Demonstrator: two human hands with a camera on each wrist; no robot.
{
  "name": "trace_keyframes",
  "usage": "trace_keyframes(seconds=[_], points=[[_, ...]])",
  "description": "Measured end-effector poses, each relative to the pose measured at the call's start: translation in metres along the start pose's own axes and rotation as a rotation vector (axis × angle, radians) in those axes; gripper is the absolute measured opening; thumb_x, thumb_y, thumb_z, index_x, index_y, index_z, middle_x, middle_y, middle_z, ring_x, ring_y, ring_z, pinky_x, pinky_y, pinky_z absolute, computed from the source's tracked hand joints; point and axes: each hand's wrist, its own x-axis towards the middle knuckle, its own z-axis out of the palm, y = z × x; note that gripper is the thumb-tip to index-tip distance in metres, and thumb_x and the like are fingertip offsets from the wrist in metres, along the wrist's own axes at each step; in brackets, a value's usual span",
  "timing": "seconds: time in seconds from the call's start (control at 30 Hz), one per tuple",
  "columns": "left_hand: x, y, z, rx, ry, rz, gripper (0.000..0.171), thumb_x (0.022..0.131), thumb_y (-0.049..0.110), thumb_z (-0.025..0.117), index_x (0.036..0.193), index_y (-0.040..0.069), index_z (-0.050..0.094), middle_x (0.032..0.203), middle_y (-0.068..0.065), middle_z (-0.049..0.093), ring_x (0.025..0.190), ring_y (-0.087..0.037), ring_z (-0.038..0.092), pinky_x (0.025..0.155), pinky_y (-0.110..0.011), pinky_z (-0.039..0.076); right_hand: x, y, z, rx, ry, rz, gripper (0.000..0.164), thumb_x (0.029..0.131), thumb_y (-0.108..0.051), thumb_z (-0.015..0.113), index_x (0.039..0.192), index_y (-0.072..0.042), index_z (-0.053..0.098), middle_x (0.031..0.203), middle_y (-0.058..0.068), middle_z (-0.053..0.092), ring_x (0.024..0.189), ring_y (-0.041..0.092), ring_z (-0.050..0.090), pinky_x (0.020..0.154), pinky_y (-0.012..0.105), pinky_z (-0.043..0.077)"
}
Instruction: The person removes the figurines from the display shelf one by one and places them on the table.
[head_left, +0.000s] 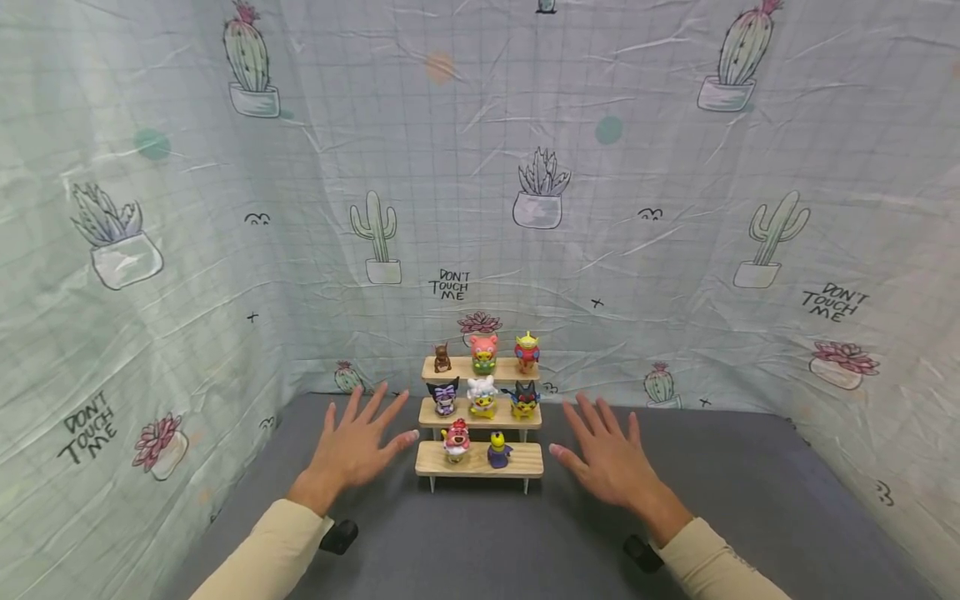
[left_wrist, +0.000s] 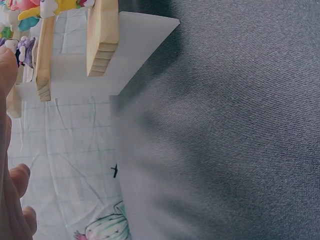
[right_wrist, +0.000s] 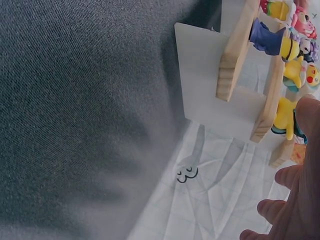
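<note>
A three-tier wooden display stand [head_left: 480, 470] with white supports holds several small toy figures. On its bottom tier are a red-and-pink figure [head_left: 455, 442] and a yellow-headed figure in a purple cape [head_left: 498, 451]. The middle tier bears a purple-and-black figure [head_left: 445, 397], a white-capped yellow figure [head_left: 482, 399] and a dark-eared yellow figure [head_left: 525, 401]. Up top sit a brown figure [head_left: 442, 359], a pink-hooded figure [head_left: 483, 355] and a red-suited figure [head_left: 527, 353]. My left hand [head_left: 357, 446], fingers spread, is beside the stand's left side; my right hand [head_left: 611, 457], likewise spread, flanks its right side. Both hold nothing.
Dark grey cloth [head_left: 480, 550] covers the table beneath the stand. A pale curtain [head_left: 480, 167] printed with cacti surrounds the table at the back and both sides. Dark wrist cameras [head_left: 339, 537] sit under both wrists.
</note>
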Motion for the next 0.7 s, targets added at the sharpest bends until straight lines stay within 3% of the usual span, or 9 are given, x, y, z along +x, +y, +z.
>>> trace_keyframes(seconds=[0.37, 0.7], points=[[0.002, 0.001, 0.010, -0.065, -0.028, -0.003, 0.081, 0.101, 0.075, 0.039, 0.168, 0.031, 0.023, 0.176, -0.013, 0.018, 0.161, -0.052, 0.008, 0.124, -0.082, 0.006, -0.001, -0.002, 0.003, 0.043, -0.010, 0.009, 0.079, 0.105, -0.064, 0.045, 0.166, -0.018, 0.029, 0.175, 0.014, 0.021, 0.160, 0.047, 0.021, 0.119, 0.087, 0.011], [0.011, 0.002, 0.024, -0.311, -0.062, -0.001, 0.083, 0.103, 0.069, 0.043, 0.169, 0.025, 0.017, 0.176, -0.018, 0.015, 0.160, -0.051, 0.009, 0.126, -0.079, 0.015, 0.000, -0.003, 0.009, 0.093, -0.041, 0.031, 0.078, 0.106, -0.062, 0.046, 0.167, -0.017, 0.029, 0.175, 0.015, 0.022, 0.160, 0.047, 0.020, 0.119, 0.087, 0.012]])
